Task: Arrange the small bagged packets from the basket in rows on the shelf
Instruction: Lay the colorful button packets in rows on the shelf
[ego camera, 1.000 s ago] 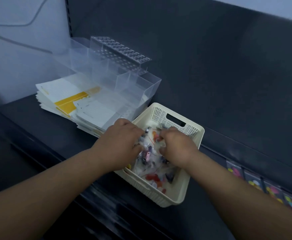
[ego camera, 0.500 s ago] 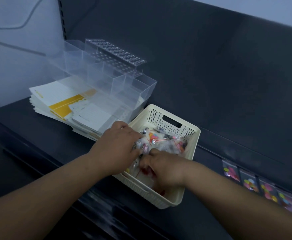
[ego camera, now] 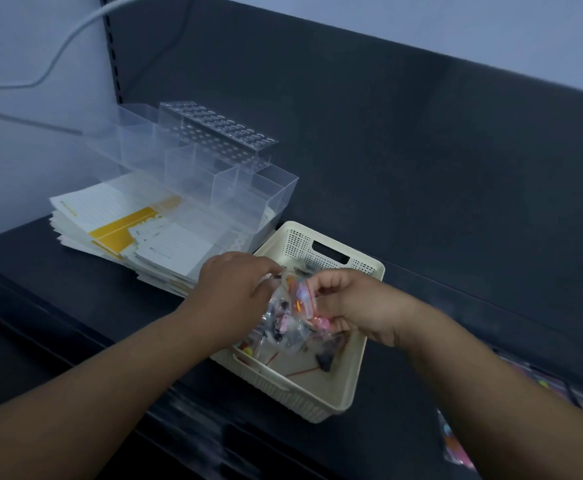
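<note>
A cream plastic basket (ego camera: pixel 321 398) sits on the dark shelf (ego camera: pixel 58 271). Above its middle, both hands hold a bunch of small clear packets (ego camera: pixel 292 308) with colourful contents. My left hand (ego camera: pixel 229 297) grips the bunch from the left. From the right, my right hand (ego camera: pixel 349 303) pinches it, fingers curled round the bags. A few more packets (ego camera: pixel 317 362) lie on the basket floor. At the right edge a row of packets (ego camera: pixel 556 389) lies on the shelf, blurred.
A stack of white and yellow notepads (ego camera: pixel 120 223) lies left of the basket. Clear acrylic organiser boxes (ego camera: pixel 207 164) rest on the stack. The dark back panel (ego camera: pixel 421 150) rises behind the basket. More blurred packets (ego camera: pixel 456 445) show at the lower right.
Both hands were down in the basket among the packets. They have since risen with a bunch of packets between them, and the basket floor shows more.
</note>
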Demonstrator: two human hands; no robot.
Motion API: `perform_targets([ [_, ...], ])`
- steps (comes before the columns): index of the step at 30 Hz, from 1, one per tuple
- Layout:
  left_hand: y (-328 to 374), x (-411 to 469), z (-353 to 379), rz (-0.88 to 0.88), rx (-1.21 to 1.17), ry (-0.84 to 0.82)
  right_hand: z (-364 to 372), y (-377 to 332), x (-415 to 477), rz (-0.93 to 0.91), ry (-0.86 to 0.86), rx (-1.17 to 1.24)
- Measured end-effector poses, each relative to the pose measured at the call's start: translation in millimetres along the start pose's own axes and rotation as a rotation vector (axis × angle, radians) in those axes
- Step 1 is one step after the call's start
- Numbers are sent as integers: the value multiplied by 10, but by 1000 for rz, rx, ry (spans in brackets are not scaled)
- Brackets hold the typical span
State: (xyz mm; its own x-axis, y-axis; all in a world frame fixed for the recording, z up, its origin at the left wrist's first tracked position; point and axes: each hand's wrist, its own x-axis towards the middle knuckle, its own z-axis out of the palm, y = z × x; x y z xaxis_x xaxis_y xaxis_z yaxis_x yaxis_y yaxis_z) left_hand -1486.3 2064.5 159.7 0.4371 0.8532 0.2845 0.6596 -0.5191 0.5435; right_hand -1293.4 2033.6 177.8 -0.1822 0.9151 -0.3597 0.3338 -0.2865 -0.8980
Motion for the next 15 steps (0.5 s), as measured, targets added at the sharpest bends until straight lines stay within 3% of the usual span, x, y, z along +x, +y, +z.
perform_targets([
  [4, 333, 28, -80, -226, -601, -192, -23, -14, -89, -1, 97, 189],
  [6, 448, 59, -49, -339, -768, -300, -28, -14, -157, -18, 120, 213],
  [15, 805, 137, 189, -356, -853, -330, -314, 82, -749, -47, 297, 291],
])
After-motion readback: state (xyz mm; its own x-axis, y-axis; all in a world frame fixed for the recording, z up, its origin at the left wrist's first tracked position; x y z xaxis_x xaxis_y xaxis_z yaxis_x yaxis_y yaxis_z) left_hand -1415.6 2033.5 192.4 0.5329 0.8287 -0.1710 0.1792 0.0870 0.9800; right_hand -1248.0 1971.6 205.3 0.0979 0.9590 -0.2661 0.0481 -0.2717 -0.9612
